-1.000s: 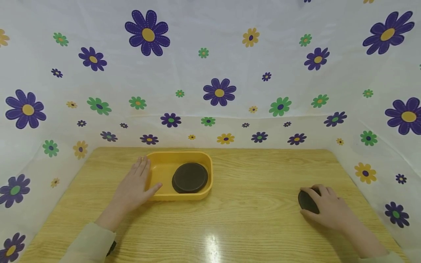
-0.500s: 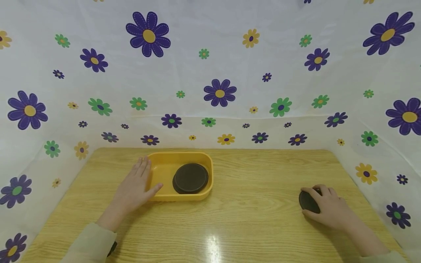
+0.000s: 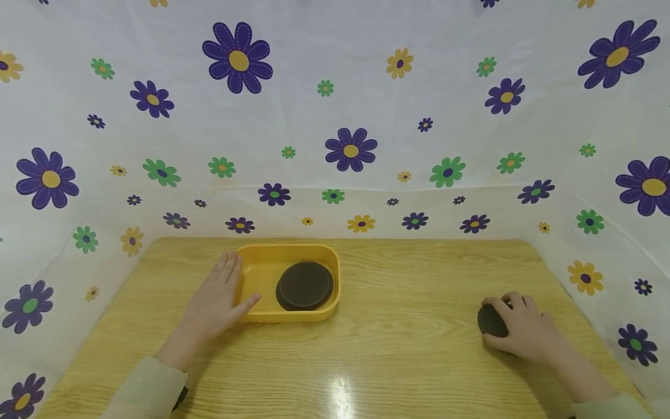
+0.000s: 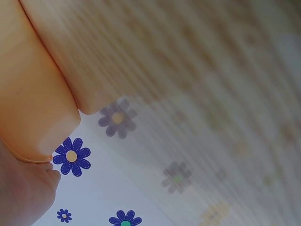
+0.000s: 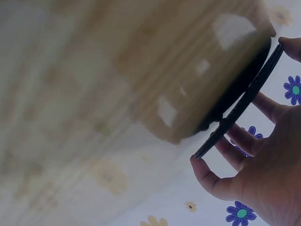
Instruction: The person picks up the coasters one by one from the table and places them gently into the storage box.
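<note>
In the head view, a yellow tray [image 3: 309, 316] sits left of centre on the table. Dark round coasters [image 3: 306, 285] lie stacked, slightly offset, in its right half. My left hand [image 3: 211, 302] rests along the tray's left side, fingers straight and thumb over the near rim; the left wrist view shows a fingertip [image 4: 40, 188] against the tray wall [image 4: 42, 94]. Far to the right, my right hand [image 3: 531, 331] grips another dark coaster [image 3: 492, 321] by its edges. In the right wrist view this coaster [image 5: 244, 103] appears edge-on between thumb and fingers, close to the tabletop.
The wood-grain table [image 3: 398, 349] has a light glare near its front edge. A white cloth with flower prints [image 3: 377, 105] encloses the table at the back and both sides. Bare tabletop lies between the tray and my right hand.
The view shifts very slightly. Both hands, the tray and the coasters keep practically the same places; the right fingers shift a little on the held coaster.
</note>
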{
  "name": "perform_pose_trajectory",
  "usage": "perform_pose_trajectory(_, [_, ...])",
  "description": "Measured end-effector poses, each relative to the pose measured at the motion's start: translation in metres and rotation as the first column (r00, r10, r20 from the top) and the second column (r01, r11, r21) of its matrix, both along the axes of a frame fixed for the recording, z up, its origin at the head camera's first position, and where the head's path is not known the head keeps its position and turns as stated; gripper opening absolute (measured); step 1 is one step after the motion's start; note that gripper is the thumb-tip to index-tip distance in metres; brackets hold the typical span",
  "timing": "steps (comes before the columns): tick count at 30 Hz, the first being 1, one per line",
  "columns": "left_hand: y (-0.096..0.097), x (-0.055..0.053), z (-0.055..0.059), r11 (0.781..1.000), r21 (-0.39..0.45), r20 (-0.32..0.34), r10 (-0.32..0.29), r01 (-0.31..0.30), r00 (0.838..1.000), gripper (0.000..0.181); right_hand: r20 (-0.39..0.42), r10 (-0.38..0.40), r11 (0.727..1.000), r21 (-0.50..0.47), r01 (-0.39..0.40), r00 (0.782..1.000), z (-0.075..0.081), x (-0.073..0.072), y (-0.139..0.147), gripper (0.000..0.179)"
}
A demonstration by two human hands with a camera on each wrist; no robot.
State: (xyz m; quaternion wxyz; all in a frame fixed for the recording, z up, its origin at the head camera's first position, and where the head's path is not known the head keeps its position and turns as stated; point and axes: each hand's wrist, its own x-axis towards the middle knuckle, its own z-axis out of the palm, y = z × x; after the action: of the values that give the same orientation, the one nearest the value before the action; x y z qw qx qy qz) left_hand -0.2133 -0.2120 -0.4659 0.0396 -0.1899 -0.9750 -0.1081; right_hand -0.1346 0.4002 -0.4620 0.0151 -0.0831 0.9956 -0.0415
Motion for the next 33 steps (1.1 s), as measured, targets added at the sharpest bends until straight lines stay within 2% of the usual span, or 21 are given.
perform_pose_trajectory(15, [0.001,0.0,0.0,1.0,-0.006,0.0,0.003,-0.003,1.0,0.097,-0.034,0.039,0.997,0.075,-0.036,0.999,0.013,-0.017,-0.017,0.072])
perform_pose_trajectory(27, [0.002,0.001,-0.001,1.0,0.007,0.008,-0.002,0.002,1.0,0.097,-0.07,0.117,0.993,0.029,-0.115,0.991,0.024,-0.039,-0.054,0.069])
perform_pose_trajectory(33, [0.001,0.001,0.0,1.0,0.005,0.008,0.002,-0.002,1.0,0.097,-0.097,0.167,0.986,0.037,-0.164,0.981,0.03,-0.051,-0.077,0.066])
